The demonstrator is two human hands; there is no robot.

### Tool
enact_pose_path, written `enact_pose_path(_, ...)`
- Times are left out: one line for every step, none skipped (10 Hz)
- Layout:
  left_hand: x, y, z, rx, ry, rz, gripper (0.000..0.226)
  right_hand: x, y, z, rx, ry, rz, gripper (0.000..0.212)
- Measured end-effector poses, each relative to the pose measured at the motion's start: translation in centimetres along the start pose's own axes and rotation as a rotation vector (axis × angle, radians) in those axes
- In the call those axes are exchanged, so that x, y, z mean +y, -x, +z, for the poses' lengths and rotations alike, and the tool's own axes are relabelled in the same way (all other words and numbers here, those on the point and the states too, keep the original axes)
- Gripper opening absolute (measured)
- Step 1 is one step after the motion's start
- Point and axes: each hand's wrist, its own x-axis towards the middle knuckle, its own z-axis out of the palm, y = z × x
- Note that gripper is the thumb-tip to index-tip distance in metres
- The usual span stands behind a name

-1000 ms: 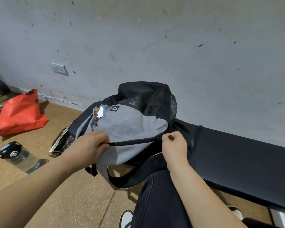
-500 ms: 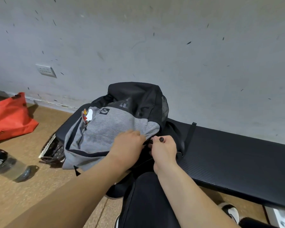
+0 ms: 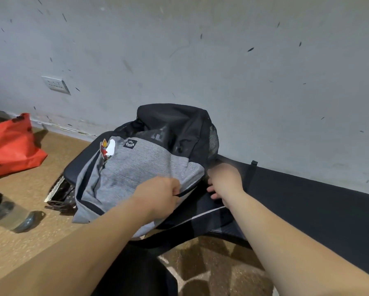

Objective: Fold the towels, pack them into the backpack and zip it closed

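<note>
Pinching with the left grip (image 3: 158,195), fingers curled tight, the dark edge of the grey-and-black backpack (image 3: 140,165) lying on the end of the black counter (image 3: 307,210). Resting the right grip (image 3: 224,182), blurred, fingers loose and released, against its black side. On the floor, left of both grips: water bottle (image 3: 8,212), red bag (image 3: 10,146)

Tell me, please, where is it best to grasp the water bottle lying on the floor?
Probably grip the water bottle round its clear barrel, coming from above: it lies on its side on the floor, so the barrel faces up.
</note>
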Motion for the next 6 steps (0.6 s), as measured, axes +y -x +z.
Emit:
enact_pose_path(-0.6,0.4,1.5,0.013,0.058,-0.02,0.013,-0.5,0.3,-0.7,-0.066,0.041,0.003,0.01)
enact_pose_path(-1.2,-0.1,1.4,0.033,0.067,-0.096,0.012,-1.3,1.4,-1.9,-0.156,0.074,-0.017,0.038)
enact_pose_path(-1.2,-0.9,0.6,0.05,0.114,-0.166,0.01,-2.5,3.7,-3.3,-0.223,0.12,-0.079,0.043)
enact_pose_path(-0.6,-0.6,0.2,0.097,0.17,-0.225,0.015,-3.6,6.5,-5.0,-0.299,0.107,-0.112,0.034)
enact_pose_path(0.6,-0.1,-0.5,0.113,0.259,-0.185,0.011,-3.3,7.5,-6.5,-0.296,0.151,-0.184,0.034)
enact_pose_path(2.7,-0.5,-1.1,0.207,0.372,-0.102,0.009,-3.3,8.1,-8.0,-0.229,0.224,-0.261,0.018)
